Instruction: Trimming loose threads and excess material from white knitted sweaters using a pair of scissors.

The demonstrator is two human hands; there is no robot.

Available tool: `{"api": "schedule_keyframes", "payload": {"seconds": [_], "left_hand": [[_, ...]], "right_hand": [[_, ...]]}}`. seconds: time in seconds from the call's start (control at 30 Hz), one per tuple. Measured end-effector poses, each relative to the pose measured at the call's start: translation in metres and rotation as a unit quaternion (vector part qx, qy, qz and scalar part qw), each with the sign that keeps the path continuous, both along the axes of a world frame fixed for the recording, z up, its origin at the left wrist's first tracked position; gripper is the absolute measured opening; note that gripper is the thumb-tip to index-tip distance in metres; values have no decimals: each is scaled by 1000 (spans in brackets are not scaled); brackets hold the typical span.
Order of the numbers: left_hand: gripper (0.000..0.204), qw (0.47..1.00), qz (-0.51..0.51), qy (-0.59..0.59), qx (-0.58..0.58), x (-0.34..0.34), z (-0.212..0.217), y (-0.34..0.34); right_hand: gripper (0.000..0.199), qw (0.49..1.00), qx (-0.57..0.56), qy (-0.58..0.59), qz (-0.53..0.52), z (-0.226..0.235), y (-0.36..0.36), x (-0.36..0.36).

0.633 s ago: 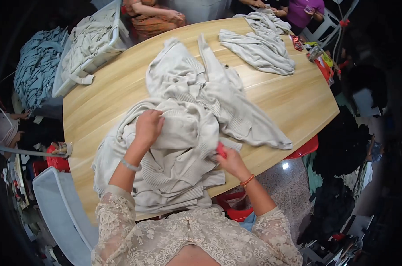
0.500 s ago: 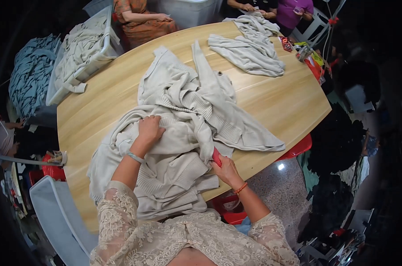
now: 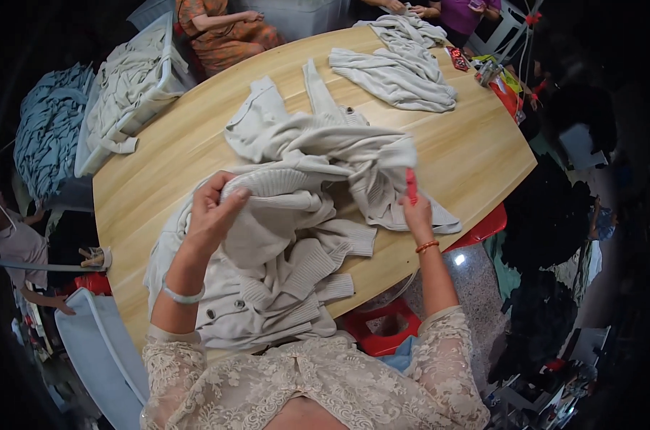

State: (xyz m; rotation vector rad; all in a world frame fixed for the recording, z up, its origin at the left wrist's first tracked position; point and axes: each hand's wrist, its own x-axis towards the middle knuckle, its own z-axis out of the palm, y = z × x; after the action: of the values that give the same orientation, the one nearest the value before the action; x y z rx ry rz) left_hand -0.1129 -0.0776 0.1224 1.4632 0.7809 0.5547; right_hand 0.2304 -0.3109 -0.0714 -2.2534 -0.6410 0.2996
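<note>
Left hand: The left hand is closed in a pinch; the ribbed band of a pale knit garment is gripped between thumb and fingers, and is lifted above the cloth beneath.
Right hand: The right hand is curled around a small red tool, by which the upper end is left showing above the fingers.
Garment: It is heaped on the near half of the wooden table, mostly between and below the two hands, with ribbed cuffs and dark buttons exposed.
Far knitwear: More pale knitwear is laid near the table's far right edge, well apart from both hands.
Hidden at the hands: The left fingertips are partly covered by the band; most of the tool's lower part is covered by the right hand.
Hard to make out: The cloth beside the tool is blurred, and whether it is touched by the tool cannot be told. Where one garment ends and another begins cannot be told either.
Cut off: A seated person in orange is cropped by the upper edge.
</note>
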Motion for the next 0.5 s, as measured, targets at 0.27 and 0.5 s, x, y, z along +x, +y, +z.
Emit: {"api": "schedule_keyframes", "payload": {"seconds": [0.27, 0.5], "left_hand": [[23, 950, 221, 177, 133, -145, -80, -11], [52, 822, 118, 366, 419, -127, -95, -37]], "right_hand": [[25, 986, 16, 165, 22, 30, -32, -18], [19, 958, 42, 113, 260, 48, 9, -118]]}}
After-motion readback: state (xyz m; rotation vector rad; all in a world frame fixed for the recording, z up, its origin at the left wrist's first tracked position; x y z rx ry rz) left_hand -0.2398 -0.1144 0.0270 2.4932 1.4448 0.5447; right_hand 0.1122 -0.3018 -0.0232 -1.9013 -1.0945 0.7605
